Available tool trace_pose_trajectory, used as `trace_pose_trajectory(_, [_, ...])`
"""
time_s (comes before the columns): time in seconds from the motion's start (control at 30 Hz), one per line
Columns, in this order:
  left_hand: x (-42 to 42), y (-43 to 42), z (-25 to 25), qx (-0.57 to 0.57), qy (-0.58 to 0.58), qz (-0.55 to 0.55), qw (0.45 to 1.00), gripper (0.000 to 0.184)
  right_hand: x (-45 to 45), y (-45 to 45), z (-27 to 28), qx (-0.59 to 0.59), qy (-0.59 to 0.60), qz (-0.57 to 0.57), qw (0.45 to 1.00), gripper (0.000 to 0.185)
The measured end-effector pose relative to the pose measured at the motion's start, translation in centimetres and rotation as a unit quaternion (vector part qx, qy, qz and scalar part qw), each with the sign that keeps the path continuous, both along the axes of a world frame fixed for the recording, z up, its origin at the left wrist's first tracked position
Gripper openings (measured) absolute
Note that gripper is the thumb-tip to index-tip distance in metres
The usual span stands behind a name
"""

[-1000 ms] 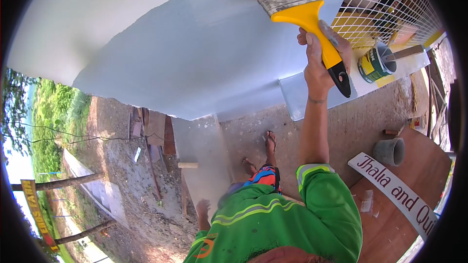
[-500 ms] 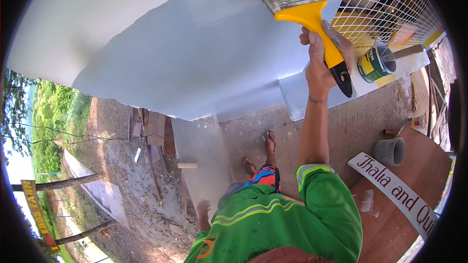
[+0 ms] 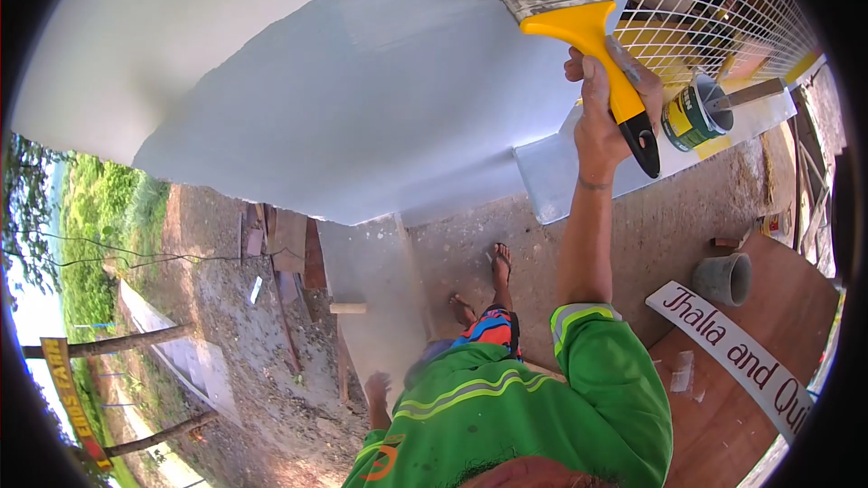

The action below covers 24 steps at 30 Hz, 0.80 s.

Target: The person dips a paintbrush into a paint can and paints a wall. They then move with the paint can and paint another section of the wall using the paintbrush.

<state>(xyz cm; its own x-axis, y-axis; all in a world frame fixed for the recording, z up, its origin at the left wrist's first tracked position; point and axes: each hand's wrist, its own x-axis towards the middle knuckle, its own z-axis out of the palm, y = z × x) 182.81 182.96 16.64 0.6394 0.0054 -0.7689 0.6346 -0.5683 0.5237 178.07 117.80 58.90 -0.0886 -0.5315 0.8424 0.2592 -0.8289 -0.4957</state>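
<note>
My right hand [image 3: 615, 95] is closed around the yellow and black handle of a wide paintbrush [image 3: 579, 23]. The brush's pale bristles, dark at the tips, point to the upper left against a large curved panel [image 3: 362, 117]. Whether the tips touch it, I cannot tell. Grey-blue paint covers much of that panel, with an uneven edge against the whiter part. Just right of my right hand, a green and yellow paint can [image 3: 694, 117] holds a stick [image 3: 750, 95]. Low on the left, my left hand [image 3: 378, 389] is small and dim beside a pale board, its fingers seemingly extended and holding nothing visible.
White wire mesh [image 3: 714, 9] stands behind the can, which sits on a pale ledge [image 3: 764, 117]. Below right are a grey bucket [image 3: 723, 280], a brown board [image 3: 723, 380] and a lettered white sign [image 3: 732, 348]. Left lie planks and rough ground [image 3: 226, 307].
My right hand and the paintbrush have shifted slightly to the right. The paint can and my left hand look unchanged.
</note>
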Motion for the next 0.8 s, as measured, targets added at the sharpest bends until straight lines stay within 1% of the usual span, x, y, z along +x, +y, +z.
trace_pose_trajectory(0.07, [0.0, 0.0, 0.0, 0.005, 0.0, 0.0, 1.0, 0.039, -0.3, 0.2, 0.4, -0.005, 0.021, -0.012, 1.0, 0.026])
trace_pose_trajectory(0.8, [0.1, -0.6, -0.1, -0.005, 0.016, 0.006, 1.0, 0.036, -1.2, -1.2, 0.3, -0.003, -0.007, -0.006, 1.0, 0.026])
